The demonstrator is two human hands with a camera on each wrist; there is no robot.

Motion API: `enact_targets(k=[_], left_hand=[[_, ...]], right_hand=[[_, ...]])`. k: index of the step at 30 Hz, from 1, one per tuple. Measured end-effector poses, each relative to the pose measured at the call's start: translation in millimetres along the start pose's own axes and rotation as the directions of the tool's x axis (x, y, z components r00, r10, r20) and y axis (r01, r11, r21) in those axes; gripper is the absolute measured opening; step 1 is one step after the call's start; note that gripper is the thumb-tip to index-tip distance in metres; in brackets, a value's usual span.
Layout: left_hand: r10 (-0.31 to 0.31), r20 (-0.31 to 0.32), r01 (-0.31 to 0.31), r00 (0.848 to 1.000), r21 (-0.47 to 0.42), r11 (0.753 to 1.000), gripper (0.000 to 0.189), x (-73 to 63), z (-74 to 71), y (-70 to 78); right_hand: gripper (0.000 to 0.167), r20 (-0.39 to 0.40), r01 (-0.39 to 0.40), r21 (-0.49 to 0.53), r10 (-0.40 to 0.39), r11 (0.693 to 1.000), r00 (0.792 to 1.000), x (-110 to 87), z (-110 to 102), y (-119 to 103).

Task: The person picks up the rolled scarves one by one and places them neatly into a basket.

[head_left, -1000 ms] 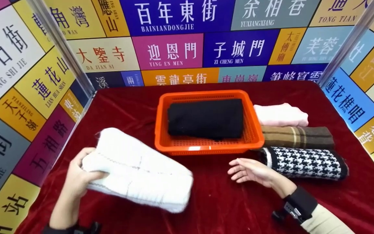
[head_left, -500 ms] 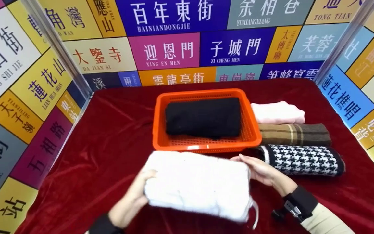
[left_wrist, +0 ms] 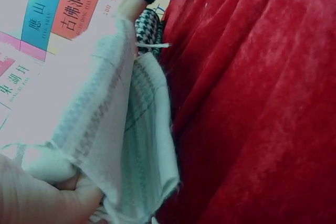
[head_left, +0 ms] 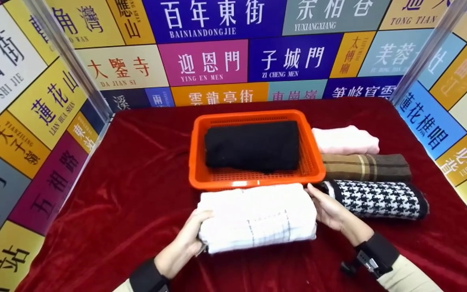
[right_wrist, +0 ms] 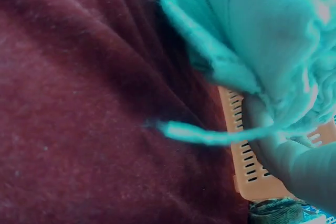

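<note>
A white folded scarf (head_left: 258,219) with thin grey lines is held up in front of the orange basket (head_left: 258,185). My left hand (head_left: 187,233) grips its left end, thumb on top. At the opposite end, my right hand (head_left: 328,209) holds the scarf, its fingers partly hidden. Loose layers of the scarf (left_wrist: 149,135) spread apart in the left wrist view, near the gripping left hand (left_wrist: 47,195). A fringe strand (right_wrist: 205,136) dangles across the right wrist view. Inside the basket lies a folded black cloth (head_left: 251,146).
Right of the basket lie a pink folded cloth (head_left: 346,140), a brown striped folded cloth (head_left: 367,167) and a black-and-white houndstooth roll (head_left: 379,198). Dark red velvet (head_left: 136,162) covers the table. Sign-printed panels (head_left: 205,61) stand around it.
My left hand has carried the white scarf from the left to the middle, turning it level. My right hand, formerly off the scarf, now holds its right end. The scarf has come nearer the basket.
</note>
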State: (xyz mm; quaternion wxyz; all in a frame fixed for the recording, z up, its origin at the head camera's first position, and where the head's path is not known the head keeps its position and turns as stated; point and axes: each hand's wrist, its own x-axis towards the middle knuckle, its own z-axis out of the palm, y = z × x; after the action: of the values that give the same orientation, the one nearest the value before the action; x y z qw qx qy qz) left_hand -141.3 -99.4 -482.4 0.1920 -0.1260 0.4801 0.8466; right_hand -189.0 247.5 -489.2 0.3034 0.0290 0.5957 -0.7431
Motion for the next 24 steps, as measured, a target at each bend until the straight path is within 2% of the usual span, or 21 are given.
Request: enact_targets(k=[3,6,8,9,10,11,14,15,16,17,19,24], left_hand=[[0.011,0.004,-0.011,1.000,0.078,0.997,0.024,3.5,-2.3,-1.3],[0.002,0.004,-0.003,1.000,0.167,0.986,0.046,5.8,-9.1,-3.8],[-0.007,0.022,0.001,1.000,0.251,0.968,0.056,6.3,-15.0,-2.4],[-0.002,0.035,-0.009,0.999,0.315,0.949,0.060,6.3,-17.9,-0.5],[0.010,0.045,-0.026,0.999,0.389,0.921,0.064,5.8,-21.0,2.2],[0.028,0.054,-0.050,0.998,0.469,0.882,0.067,5.4,-23.8,6.0],[0.103,0.040,-0.103,0.994,0.671,0.734,0.071,3.0,-30.4,19.9],[0.126,0.025,-0.107,0.992,0.711,0.695,0.072,2.3,-32.0,24.3],[0.137,0.013,-0.103,0.990,0.731,0.674,0.073,1.9,-33.0,28.5],[0.139,0.006,-0.098,0.990,0.739,0.666,0.073,1.7,-33.5,31.8],[0.108,0.007,-0.079,0.994,0.732,0.677,0.074,2.4,-33.4,35.9],[-0.036,0.062,-0.016,0.997,0.679,0.734,0.080,9.5,-28.7,32.0]], right_hand=[[0.061,-0.012,-0.003,-0.013,0.003,1.000,1.000,0.4,-2,2],[0.054,-0.018,-0.007,-0.007,0.006,1.000,1.000,1.6,-3,7],[0.056,-0.014,-0.002,-0.025,0.001,1.000,1.000,0.9,-2,8],[0.057,-0.030,0.001,-0.039,-0.002,0.999,1.000,0.1,0,8],[0.060,-0.034,0.008,-0.055,-0.009,0.998,0.999,-1.6,0,6],[0.064,-0.041,0.017,-0.072,-0.020,0.997,0.999,-3.3,1,5],[0.077,-0.059,0.064,-0.089,-0.070,0.994,0.996,-9.0,0,-3],[0.079,-0.066,0.078,-0.083,-0.084,0.993,0.994,-10.8,-1,-5],[0.081,-0.062,0.089,-0.073,-0.093,0.993,0.994,-12.1,-3,-7],[0.081,-0.064,0.093,-0.065,-0.097,0.994,0.993,-13.0,-5,-8],[0.080,-0.046,0.087,-0.055,-0.089,0.995,0.995,-13.1,-7,-8],[0.074,0.047,0.024,-0.081,-0.021,0.996,0.999,-7.6,-9,2]])
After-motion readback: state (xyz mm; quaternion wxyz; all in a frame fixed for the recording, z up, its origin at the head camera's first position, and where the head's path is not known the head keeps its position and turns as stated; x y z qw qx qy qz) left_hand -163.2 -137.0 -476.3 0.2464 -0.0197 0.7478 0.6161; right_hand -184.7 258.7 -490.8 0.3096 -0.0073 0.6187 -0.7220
